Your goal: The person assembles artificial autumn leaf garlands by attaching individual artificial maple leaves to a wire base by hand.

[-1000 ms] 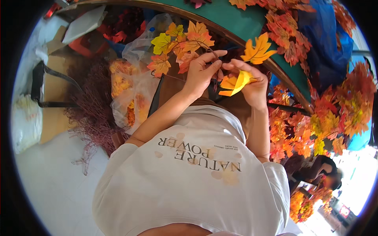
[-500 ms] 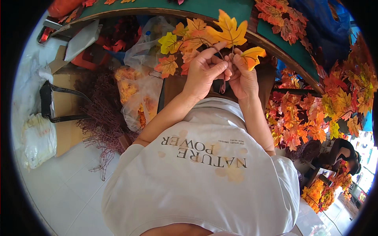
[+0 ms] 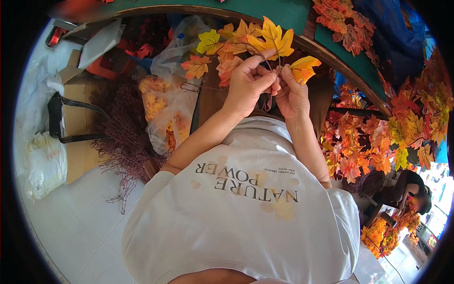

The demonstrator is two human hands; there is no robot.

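In front of my chest, close to the table edge, my left hand (image 3: 245, 87) is closed with thumb and fingertips pinching the stem of an artificial maple leaf spray (image 3: 241, 42). Its leaves are orange, yellow and yellow-green and fan out above my fingers. My right hand (image 3: 293, 94) pinches at the same spot, fingertips meeting those of the left. A large yellow leaf (image 3: 273, 40) stands up on a thin stem between the hands. Beside my right thumb sits a yellow-orange leaf (image 3: 305, 69). Just where the stems join is hidden by my fingers.
A green-topped table (image 3: 265, 10) curves across the front. Purple-brown twigs (image 3: 127, 128) and a clear bag of orange leaves (image 3: 156, 102) lie left, by a cardboard box (image 3: 80, 123). Red-orange leaf garlands (image 3: 364, 137) hang at right. Another person (image 3: 406, 189) bends over farther right.
Both hands keep their pinch on the stems with barely any shift. The leaf spray sits slightly lower in view, and the yellow-orange leaf has turned a little to the right.
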